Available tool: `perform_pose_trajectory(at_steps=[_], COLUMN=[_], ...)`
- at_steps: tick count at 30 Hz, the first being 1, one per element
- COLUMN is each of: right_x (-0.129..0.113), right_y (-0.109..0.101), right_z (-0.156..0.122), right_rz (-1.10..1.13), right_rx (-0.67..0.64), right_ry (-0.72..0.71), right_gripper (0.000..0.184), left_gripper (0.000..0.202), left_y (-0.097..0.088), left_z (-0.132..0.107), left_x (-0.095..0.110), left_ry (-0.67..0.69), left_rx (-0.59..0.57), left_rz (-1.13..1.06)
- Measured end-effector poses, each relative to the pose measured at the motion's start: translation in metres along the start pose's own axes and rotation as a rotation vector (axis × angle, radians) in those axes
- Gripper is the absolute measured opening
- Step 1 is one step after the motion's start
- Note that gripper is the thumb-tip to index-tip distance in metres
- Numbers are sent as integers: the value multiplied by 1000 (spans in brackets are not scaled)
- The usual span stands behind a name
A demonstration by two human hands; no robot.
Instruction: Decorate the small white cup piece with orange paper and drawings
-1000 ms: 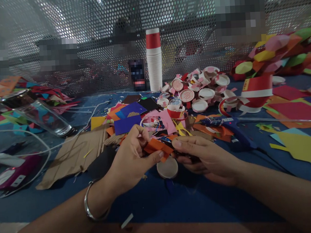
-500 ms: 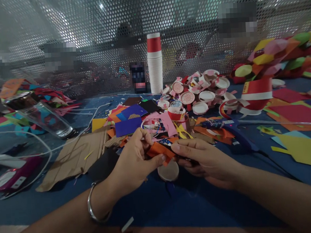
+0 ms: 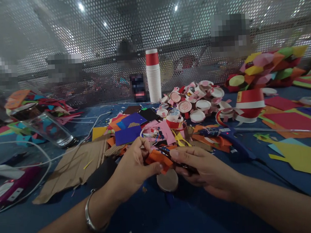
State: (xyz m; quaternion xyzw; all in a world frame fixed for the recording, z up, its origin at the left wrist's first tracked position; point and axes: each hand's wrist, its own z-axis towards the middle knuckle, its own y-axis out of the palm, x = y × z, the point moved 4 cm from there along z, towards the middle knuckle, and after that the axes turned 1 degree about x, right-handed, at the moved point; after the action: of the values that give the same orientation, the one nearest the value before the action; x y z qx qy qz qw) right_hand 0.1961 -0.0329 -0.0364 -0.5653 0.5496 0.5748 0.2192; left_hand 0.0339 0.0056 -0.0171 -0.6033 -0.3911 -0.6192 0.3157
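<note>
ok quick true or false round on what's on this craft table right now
1. The left hand grips an orange paper piece. True.
2. The cup stack lies on its side. False: it stands upright by the mesh wall.
3. A clear glass lies on its side at the left. True.
4. The metal bangle sits on the right wrist. False: it is on the left wrist.
</note>
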Motion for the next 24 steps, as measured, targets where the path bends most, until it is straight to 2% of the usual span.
perform_pose_trajectory(at_steps=[7,16,24], right_x=[0,3,5], right_y=[-1,-2,-4], right_z=[0,-1,1], right_rz=[22,20,-13], right_rx=[32,68,99], right_ry=[-6,47,58], right_gripper=[39,39,41], left_gripper=[56,55,65], left_y=[3,8,11], left_z=[-2,-4,-3], left_x=[1,-11,-11], left_ry=[-32,-38,-72], left_rx=[10,7,29], left_rz=[-66,19,-16])
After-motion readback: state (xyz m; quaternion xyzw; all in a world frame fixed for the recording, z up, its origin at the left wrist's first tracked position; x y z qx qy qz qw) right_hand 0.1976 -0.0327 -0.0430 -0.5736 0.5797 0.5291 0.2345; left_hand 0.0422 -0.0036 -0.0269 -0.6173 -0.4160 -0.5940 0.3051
